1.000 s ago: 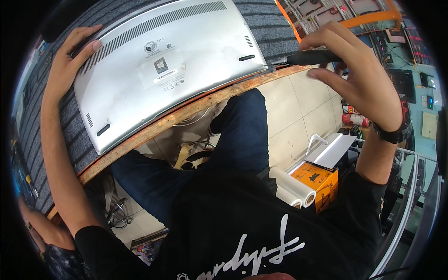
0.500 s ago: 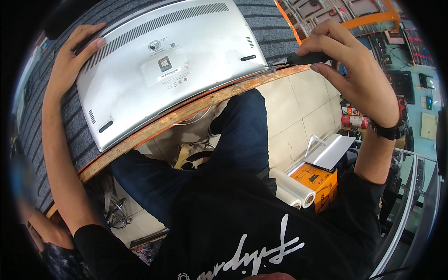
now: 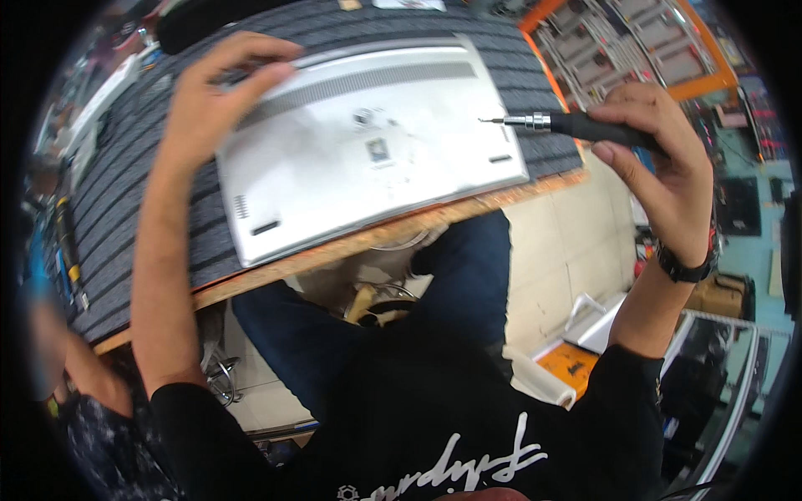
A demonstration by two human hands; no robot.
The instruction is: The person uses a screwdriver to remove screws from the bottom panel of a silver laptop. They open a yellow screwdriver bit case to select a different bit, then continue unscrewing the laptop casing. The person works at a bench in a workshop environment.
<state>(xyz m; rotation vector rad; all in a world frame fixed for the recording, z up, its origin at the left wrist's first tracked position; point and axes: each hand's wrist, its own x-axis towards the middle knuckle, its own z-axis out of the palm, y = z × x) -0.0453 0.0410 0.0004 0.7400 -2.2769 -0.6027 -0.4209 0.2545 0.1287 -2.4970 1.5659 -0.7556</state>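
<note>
A silver laptop (image 3: 322,171) lies upside down at the table's front edge, with its vent strip along the far side. My left hand (image 3: 221,88) grips its far left corner, the thumb on the bottom cover and the fingers over the far edge. In my right hand (image 3: 652,146) is a screwdriver (image 3: 576,127) with a black handle and a thin metal bit. It is held nearly level, its bit pointing left above the laptop's right side. Whether the tip touches the cover I cannot tell.
A grey striped mat (image 3: 125,217) covers the table, whose bare wooden edge (image 3: 334,249) faces me. Hand tools, one a yellow-and-black handle (image 3: 67,238), lie at the far left. An orange-framed rack (image 3: 635,50) stands back right. Another person's arm (image 3: 92,384) shows at lower left.
The screwdriver has moved from beside the laptop's near right corner to over its right side. The whole view has shifted, with the laptop now farther right in it. My left hand keeps its grip.
</note>
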